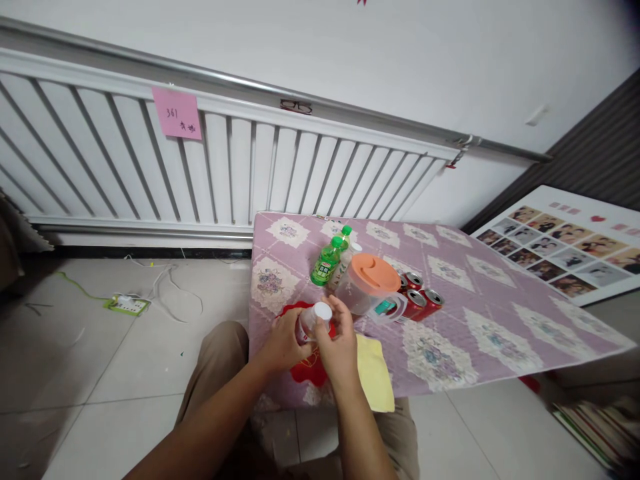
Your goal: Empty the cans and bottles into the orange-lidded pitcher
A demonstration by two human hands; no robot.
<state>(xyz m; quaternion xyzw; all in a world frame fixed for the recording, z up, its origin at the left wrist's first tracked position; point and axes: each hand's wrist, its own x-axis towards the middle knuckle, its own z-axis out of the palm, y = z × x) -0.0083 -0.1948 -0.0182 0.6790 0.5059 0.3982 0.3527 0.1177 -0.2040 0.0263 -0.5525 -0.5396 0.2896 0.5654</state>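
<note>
A clear bottle with a white cap (pixel 323 311) stands over a red scalloped mat (pixel 311 371), between my two hands. My left hand (pixel 281 345) is wrapped round the bottle's left side. On the right, my right hand (pixel 341 347) has its thumb against the bottle near the cap, with its fingers curved round the far side. Just beyond my right hand is a clear plastic pitcher (pixel 357 293) with an orange lid. A folded yellow cloth (pixel 375 377) lies beside my right wrist. My fingers hide much of the bottle's body.
Green-capped bottles (pixel 326 261) stand behind the pitcher, and several red cans (pixel 425 305) are to its right. The purple flowered tablecloth (pixel 480 300) covers the table. A white radiator (pixel 295 170) runs along the wall. On the floor at left lies a green power strip (pixel 127 305) with cables.
</note>
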